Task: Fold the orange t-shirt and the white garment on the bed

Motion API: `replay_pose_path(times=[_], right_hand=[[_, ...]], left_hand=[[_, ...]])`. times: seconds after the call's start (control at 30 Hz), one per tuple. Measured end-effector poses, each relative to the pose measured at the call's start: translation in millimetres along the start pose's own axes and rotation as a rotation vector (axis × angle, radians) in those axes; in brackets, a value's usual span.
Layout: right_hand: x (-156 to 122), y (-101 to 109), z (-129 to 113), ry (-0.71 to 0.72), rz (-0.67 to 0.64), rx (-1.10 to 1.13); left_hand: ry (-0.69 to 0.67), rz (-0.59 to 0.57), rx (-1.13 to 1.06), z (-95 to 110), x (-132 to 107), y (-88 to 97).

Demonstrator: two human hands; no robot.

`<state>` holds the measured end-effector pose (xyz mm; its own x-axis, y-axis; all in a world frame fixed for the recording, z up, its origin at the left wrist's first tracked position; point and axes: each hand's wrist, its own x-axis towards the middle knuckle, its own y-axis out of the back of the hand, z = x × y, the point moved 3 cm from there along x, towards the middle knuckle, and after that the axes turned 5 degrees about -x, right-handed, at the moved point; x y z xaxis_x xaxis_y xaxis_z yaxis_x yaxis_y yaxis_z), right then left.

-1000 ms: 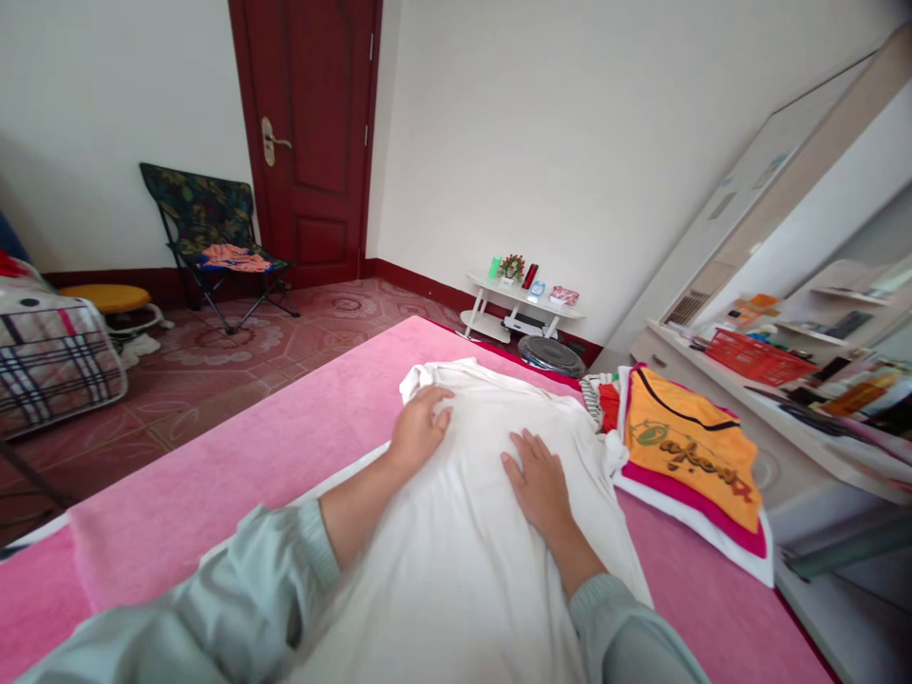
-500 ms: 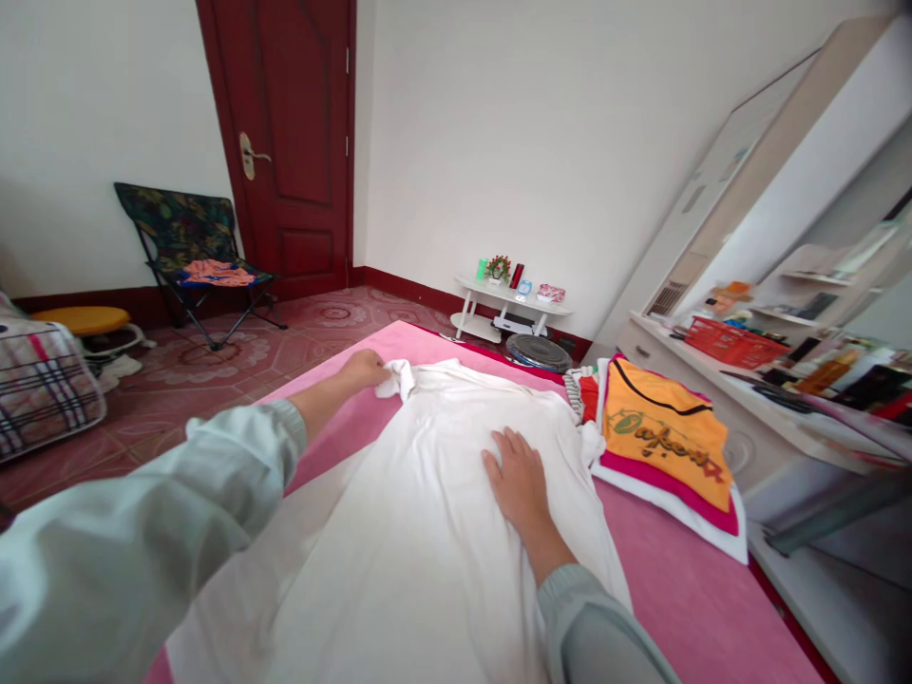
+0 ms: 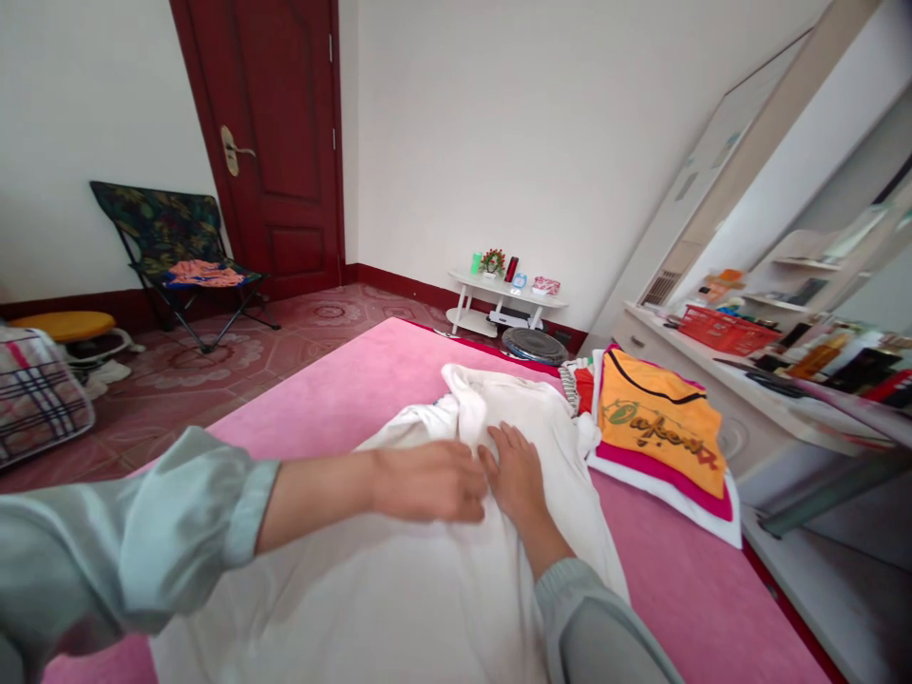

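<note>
A white shirt (image 3: 342,598) lies spread over a pink bedcover (image 3: 320,394), its left part folded inward toward the middle. My left hand (image 3: 431,483) is closed on a bit of the shirt's cloth near the centre; the fingertips are partly hidden. Right beside it, my right hand (image 3: 517,470) rests flat on the shirt with fingers extended, pressing the fabric. To the right of the shirt sits a stack of folded clothes with a yellow-orange printed shirt (image 3: 659,404) on top.
A dresser with a red basket (image 3: 727,331) and bottles stands at the right. Beyond the bed are a low white table (image 3: 505,288) and a round dark lid-like object (image 3: 534,345). A folding chair (image 3: 178,237) holding clothing stands near the door (image 3: 277,142) at left.
My left hand has moved right and nearer, bringing the shirt's left sleeve side over toward the middle. My right hand has stayed in place on the shirt. The view has shifted slightly.
</note>
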<state>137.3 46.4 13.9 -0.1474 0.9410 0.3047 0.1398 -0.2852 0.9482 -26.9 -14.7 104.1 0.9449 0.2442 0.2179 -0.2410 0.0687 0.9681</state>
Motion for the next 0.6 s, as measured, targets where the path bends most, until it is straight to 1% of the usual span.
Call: replay_pose_path(times=[0.03,0.07,0.1,0.13,0.2,0.27,0.33,0.37,0.43,0.5,0.57,0.6], right_hand=[[-0.2,-0.1,0.3,0.003,0.004,-0.002],[-0.4,-0.1,0.5,0.005,0.008,-0.004],[-0.7,0.0,0.8,0.007,0.015,-0.003],[-0.9,0.2,1.0,0.011,0.022,0.000],[-1.0,0.7,1.4,0.014,0.038,0.013],[-0.7,0.9,1.7,0.017,0.047,0.027],[0.0,0.6,2.2,0.020,0.057,0.037],[0.4,0.5,2.5,0.022,0.065,0.040],[0.9,0.0,3.2,0.027,0.078,0.047],[1.1,-0.5,3.8,0.028,0.082,0.056],[1.1,-0.5,4.3,0.026,0.083,0.071],[1.2,-0.6,4.5,0.025,0.084,0.080]], left_hand=[[-0.103,-0.035,0.049,19.8,-2.2,-15.9],[-0.155,-0.027,0.089,33.9,-5.4,-27.8],[-0.144,-0.016,0.120,41.5,-8.7,-36.4],[-0.088,0.019,0.142,43.6,-11.7,-40.9],[0.115,0.109,0.157,34.5,-17.5,-41.0],[0.343,0.188,0.155,16.4,-23.7,-36.5],[0.507,0.211,0.147,-1.0,-29.4,-35.2],[0.554,0.201,0.140,-7.7,-31.6,-36.5],[0.561,0.159,0.124,-15.9,-33.5,-40.9],[0.508,0.129,0.115,-20.7,-32.6,-43.7],[0.480,0.141,0.097,-28.9,-31.4,-41.3],[0.495,0.164,0.075,-35.9,-31.6,-38.2]])
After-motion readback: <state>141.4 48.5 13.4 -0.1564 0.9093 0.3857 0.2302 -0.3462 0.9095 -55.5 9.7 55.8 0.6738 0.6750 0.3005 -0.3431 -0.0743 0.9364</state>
